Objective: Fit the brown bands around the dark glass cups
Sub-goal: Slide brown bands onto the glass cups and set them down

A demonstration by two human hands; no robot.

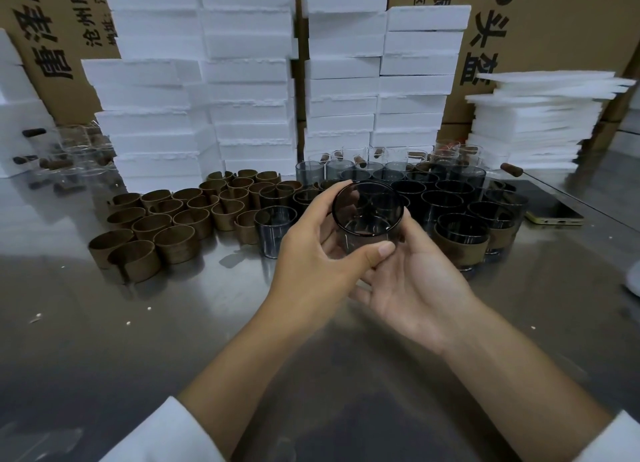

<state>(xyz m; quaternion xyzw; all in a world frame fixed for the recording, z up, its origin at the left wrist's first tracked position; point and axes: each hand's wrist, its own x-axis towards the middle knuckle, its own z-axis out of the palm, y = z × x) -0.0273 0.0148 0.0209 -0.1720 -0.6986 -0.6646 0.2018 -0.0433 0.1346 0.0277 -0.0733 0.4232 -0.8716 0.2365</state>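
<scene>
Steel table fills the view; stacked white foam blocks and cardboard boxes wall off the back; pile of thin foam sheets at right. Loose brown bands stand in a big cluster on the left half of the table, open rings, touching one another; bare dark cups are packed upright right of centre, just beside the bands; finished banded cups at the near right edge of that group. One bare cup, the held cup, is up off the table in front of the cluster, tilted so its mouth faces the camera; no band shows on it. Left hand grips it, fingers curled round the far-left side, thumb pressed across the near wall; right hand lies palm up under it, fingers fairly straight beneath the base, thumb up along the right side, cradling not pinching. Phone flat at far right. Step, as I judge it: cup picked and being turned or checked, banding not yet begun. Next move likely calls for one hand to let go, fetch a band from the left cluster, spread its gap and slide it round the cup wall; glass is slick, so keep a firm hold while doing it.
</scene>
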